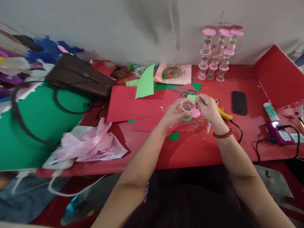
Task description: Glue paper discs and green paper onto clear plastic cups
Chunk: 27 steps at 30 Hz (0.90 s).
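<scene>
While the left hand (pixel 173 113) grips the clear cup (pixel 187 106) over the tabletop (pixel 190 152), the right hand (pixel 209 107), fingertips pinched together, contents indiscernible, sits just right of it; the cup's long axis cannot be determined.

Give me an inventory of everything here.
Cup: one, clear, centre
Paper disc: one, pink, beside cup
Scissors: one, grey, behind cup
Glue gun: one, yellow, right
Smartphone: one, black, right
Cup stacks: three, clear-pink, rear
Handbag: one, brown, left
Plastic bag: one, pink, left
Loose sheets: several, red, green, centre
Board: one, green, left
Tube: one, teal, right
Device: one, purple, right
Table: one, red, centre
Bead bracelet: one, reddish, right wrist
Left hand: one, holding cup
Right hand: one, beside cup
</scene>
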Each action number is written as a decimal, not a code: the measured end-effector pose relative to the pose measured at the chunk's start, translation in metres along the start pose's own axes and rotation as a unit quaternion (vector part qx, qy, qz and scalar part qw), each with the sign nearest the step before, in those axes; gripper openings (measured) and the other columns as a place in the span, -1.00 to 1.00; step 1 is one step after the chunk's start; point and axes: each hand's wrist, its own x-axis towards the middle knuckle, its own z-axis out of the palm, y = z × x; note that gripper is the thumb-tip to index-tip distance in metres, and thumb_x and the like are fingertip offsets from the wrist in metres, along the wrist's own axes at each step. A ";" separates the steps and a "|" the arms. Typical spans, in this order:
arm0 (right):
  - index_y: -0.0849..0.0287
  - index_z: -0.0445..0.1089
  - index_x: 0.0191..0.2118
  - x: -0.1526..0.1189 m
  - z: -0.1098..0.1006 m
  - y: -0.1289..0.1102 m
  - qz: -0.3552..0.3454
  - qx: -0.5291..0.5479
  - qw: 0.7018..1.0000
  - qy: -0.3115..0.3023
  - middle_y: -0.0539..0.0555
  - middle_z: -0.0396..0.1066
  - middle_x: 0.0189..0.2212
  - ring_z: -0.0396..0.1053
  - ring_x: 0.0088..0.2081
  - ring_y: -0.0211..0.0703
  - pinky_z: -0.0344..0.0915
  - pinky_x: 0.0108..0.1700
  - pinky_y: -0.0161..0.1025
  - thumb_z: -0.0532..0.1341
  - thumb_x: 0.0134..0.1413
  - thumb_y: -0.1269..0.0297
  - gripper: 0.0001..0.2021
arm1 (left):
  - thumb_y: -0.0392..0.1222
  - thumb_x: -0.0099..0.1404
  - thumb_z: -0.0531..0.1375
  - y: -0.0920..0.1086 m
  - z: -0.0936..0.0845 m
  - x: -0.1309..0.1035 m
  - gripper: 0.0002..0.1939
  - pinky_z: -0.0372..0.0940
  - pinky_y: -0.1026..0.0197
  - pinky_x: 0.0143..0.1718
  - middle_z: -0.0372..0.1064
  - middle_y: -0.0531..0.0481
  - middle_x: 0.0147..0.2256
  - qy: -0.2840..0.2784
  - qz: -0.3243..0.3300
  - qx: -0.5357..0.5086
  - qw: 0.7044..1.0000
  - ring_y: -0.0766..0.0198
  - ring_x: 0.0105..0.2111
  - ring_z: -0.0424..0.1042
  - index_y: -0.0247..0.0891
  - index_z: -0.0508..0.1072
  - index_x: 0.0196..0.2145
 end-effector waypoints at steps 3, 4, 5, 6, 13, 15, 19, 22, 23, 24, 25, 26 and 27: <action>0.07 0.26 -0.38 0.000 0.002 -0.001 0.026 0.068 0.997 -0.015 -0.10 0.25 -0.57 0.15 -0.56 -0.34 0.07 -0.48 -0.30 0.20 0.35 -0.01 -0.67 | 0.11 0.07 0.55 -0.001 -0.002 0.000 -0.47 0.43 0.06 0.06 0.50 -0.08 0.02 0.002 0.004 0.020 1.000 0.14 -0.02 0.52 -0.09 0.60 -0.04; 0.07 0.28 -0.35 0.000 0.002 -0.002 0.031 0.081 0.996 -0.029 -0.10 0.28 -0.56 0.18 -0.56 -0.34 0.10 -0.49 -0.30 0.24 0.31 -0.05 -0.67 | 0.10 0.08 0.55 -0.002 -0.002 0.000 -0.46 0.43 0.05 0.09 0.49 -0.08 0.03 0.003 0.008 0.028 1.000 0.13 0.00 0.52 -0.09 0.60 -0.03; 0.08 0.31 -0.34 -0.001 0.003 -0.003 0.030 0.079 0.996 -0.036 -0.09 0.32 -0.54 0.21 -0.54 -0.33 0.12 -0.48 -0.30 0.29 0.26 -0.06 -0.66 | 0.10 0.07 0.55 -0.003 -0.003 0.000 -0.45 0.42 0.03 0.11 0.48 -0.09 0.05 0.004 0.013 0.035 0.999 0.12 0.03 0.51 -0.08 0.60 -0.02; 0.09 0.33 -0.35 -0.001 0.003 -0.004 0.027 0.065 0.997 -0.034 -0.07 0.35 -0.53 0.25 -0.52 -0.32 0.15 -0.46 -0.30 0.34 0.21 -0.05 -0.67 | 0.10 0.06 0.56 -0.004 -0.004 0.001 -0.44 0.42 0.02 0.13 0.47 -0.09 0.06 0.003 0.015 0.042 0.999 0.10 0.05 0.50 -0.08 0.60 -0.01; 0.07 0.23 -0.51 -0.010 0.009 -0.014 0.034 -0.102 0.991 0.081 -0.05 0.34 -0.65 0.37 -0.53 -0.22 0.24 -0.38 -0.25 0.27 0.24 0.27 -0.69 | 0.15 0.08 0.53 -0.015 -0.007 0.004 -0.40 0.35 -0.16 0.29 0.41 -0.13 0.14 0.052 0.069 0.160 0.983 -0.01 0.18 0.45 -0.03 0.56 0.04; 0.06 0.21 -0.50 -0.011 0.013 -0.016 0.047 -0.113 0.988 0.096 -0.06 0.33 -0.67 0.38 -0.56 -0.20 0.24 -0.40 -0.24 0.26 0.26 0.28 -0.69 | 0.16 0.02 0.56 -0.017 -0.007 0.005 -0.36 0.28 -0.20 0.34 0.41 -0.14 0.16 0.099 0.102 0.226 0.964 -0.05 0.22 0.41 -0.05 0.56 0.01; 0.04 0.19 -0.46 -0.013 0.019 -0.017 0.077 -0.084 0.990 0.080 -0.07 0.34 -0.69 0.33 -0.65 -0.22 0.22 -0.49 -0.27 0.19 0.33 0.28 -0.71 | 0.19 0.14 0.49 -0.017 -0.007 0.005 -0.44 0.28 -0.17 0.34 0.39 -0.14 0.18 0.114 0.117 0.267 0.950 -0.03 0.23 0.41 -0.06 0.57 0.03; 0.04 0.17 -0.48 -0.013 0.017 -0.016 0.068 -0.100 0.991 0.065 -0.06 0.31 -0.69 0.30 -0.65 -0.23 0.19 -0.48 -0.27 0.14 0.37 0.28 -0.68 | 0.15 0.18 0.47 -0.016 -0.007 0.004 -0.48 0.29 -0.16 0.34 0.38 -0.13 0.18 0.097 0.112 0.236 0.960 -0.02 0.23 0.42 -0.04 0.58 0.04; 0.05 0.16 -0.49 -0.012 0.016 -0.015 0.055 -0.122 0.988 0.070 -0.05 0.30 -0.68 0.30 -0.61 -0.22 0.18 -0.44 -0.26 0.14 0.37 0.30 -0.67 | 0.14 0.17 0.47 -0.016 -0.007 0.004 -0.49 0.29 -0.17 0.34 0.37 -0.13 0.18 0.092 0.108 0.219 0.965 -0.02 0.24 0.41 -0.04 0.59 0.04; 0.06 0.16 -0.50 -0.011 0.014 -0.015 0.041 -0.149 0.985 0.077 -0.03 0.31 -0.65 0.30 -0.57 -0.22 0.17 -0.40 -0.25 0.14 0.35 0.32 -0.67 | 0.12 0.17 0.48 -0.016 -0.008 0.003 -0.50 0.30 -0.17 0.33 0.37 -0.13 0.18 0.086 0.103 0.200 0.971 -0.02 0.24 0.40 -0.03 0.60 0.04; 0.06 0.15 -0.50 -0.010 0.013 -0.015 0.027 -0.174 0.981 0.084 -0.02 0.32 -0.62 0.29 -0.53 -0.22 0.16 -0.37 -0.24 0.14 0.34 0.34 -0.67 | 0.10 0.17 0.48 -0.015 -0.008 0.003 -0.50 0.31 -0.16 0.33 0.36 -0.12 0.19 0.079 0.096 0.182 0.975 -0.02 0.25 0.40 -0.03 0.60 0.03; 0.07 0.15 -0.50 -0.009 0.011 -0.016 0.018 -0.195 0.977 0.087 -0.01 0.32 -0.58 0.28 -0.50 -0.22 0.14 -0.34 -0.23 0.14 0.33 0.36 -0.68 | 0.08 0.17 0.48 -0.014 -0.009 0.003 -0.51 0.33 -0.14 0.31 0.36 -0.11 0.20 0.071 0.090 0.163 0.980 0.00 0.24 0.41 -0.03 0.60 0.03; 0.07 0.15 -0.49 -0.008 0.010 -0.016 0.014 -0.208 0.974 0.085 -0.02 0.31 -0.56 0.25 -0.48 -0.22 0.11 -0.32 -0.23 0.14 0.32 0.37 -0.69 | 0.05 0.16 0.48 -0.013 -0.009 0.003 -0.52 0.35 -0.12 0.29 0.35 -0.11 0.20 0.062 0.083 0.145 0.984 0.01 0.21 0.43 -0.03 0.61 0.03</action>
